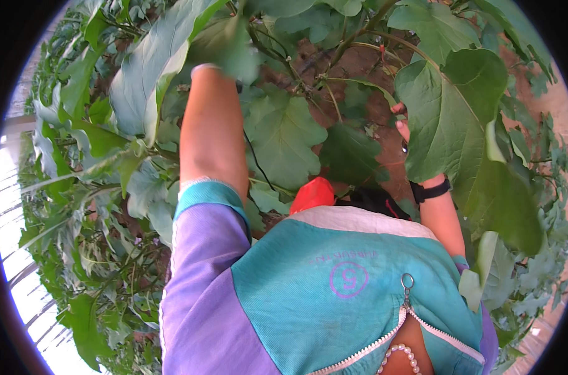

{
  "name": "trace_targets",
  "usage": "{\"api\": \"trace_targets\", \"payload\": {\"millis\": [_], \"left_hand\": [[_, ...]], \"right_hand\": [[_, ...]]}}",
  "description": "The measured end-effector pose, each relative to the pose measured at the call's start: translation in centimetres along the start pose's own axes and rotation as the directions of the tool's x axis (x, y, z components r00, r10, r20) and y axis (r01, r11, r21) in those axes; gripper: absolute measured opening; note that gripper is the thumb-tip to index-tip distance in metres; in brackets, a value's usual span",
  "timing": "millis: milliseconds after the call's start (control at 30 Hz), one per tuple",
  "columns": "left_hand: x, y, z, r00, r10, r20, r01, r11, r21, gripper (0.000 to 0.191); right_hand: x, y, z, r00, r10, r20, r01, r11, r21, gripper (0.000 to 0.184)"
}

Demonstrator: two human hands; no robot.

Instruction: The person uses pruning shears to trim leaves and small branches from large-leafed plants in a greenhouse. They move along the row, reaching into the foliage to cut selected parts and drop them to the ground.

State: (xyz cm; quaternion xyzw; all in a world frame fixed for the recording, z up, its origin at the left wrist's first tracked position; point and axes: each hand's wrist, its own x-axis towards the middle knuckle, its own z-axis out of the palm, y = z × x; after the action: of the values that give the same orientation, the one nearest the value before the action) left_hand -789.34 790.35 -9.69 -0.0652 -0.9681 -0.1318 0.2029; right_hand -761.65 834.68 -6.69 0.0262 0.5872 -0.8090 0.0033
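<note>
My left forearm [212,131] reaches up among broad, lobed leaves of what look like eggplant plants; a blurred leaf [227,47] covers my left hand, so its grip is hidden. On the right, the fingertips of my right hand [402,123] show at the edge of a large green leaf [440,112], which hides most of the hand. A ring is on one finger and a black band [431,191] is round the wrist. Between my arms, branching stems [333,61] rise over brown soil, with a lobed leaf [284,136] below them.
A red object [313,194], perhaps plastic, and a black item [375,201] with red trim lie just beyond my shirt front. Dense foliage [96,243] fills the left side. More plants and bare soil [529,101] are at the right. A thin dark line [258,161] hangs beside my left forearm.
</note>
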Motion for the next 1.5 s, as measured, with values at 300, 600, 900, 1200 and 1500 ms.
{"api": "trace_targets", "payload": {"millis": [300,600,900,1200,1500], "left_hand": [[-0.7,0.6,0.3,0.995,-0.104,-0.004,0.103,0.990,-0.093,0.037],[-0.2,1.6,0.8,0.991,-0.135,0.006,0.135,0.981,-0.137,0.036],[-0.3,2.1,0.4,0.988,-0.152,-0.001,0.149,0.974,-0.169,0.035],[-0.2,2.0,0.2,0.985,-0.173,0.001,0.169,0.964,-0.203,0.034],[0.8,1.8,-0.1,0.976,-0.216,0.000,0.209,0.942,-0.261,0.033]], "right_hand": [[0.6,0.7,-2.3,0.968,0.249,0.016,-0.242,0.953,-0.183,0.043],[0.1,-1.5,0.3,0.997,-0.074,0.034,0.081,0.854,-0.514,0.037],[-0.4,-1.3,-0.7,0.932,0.357,-0.058,-0.361,0.928,-0.092,0.048],[0.9,0.3,-2.0,0.972,-0.081,0.221,0.221,0.637,-0.739,0.048],[0.1,-0.6,-1.6,0.944,-0.244,0.221,0.321,0.528,-0.787,0.040]]}}
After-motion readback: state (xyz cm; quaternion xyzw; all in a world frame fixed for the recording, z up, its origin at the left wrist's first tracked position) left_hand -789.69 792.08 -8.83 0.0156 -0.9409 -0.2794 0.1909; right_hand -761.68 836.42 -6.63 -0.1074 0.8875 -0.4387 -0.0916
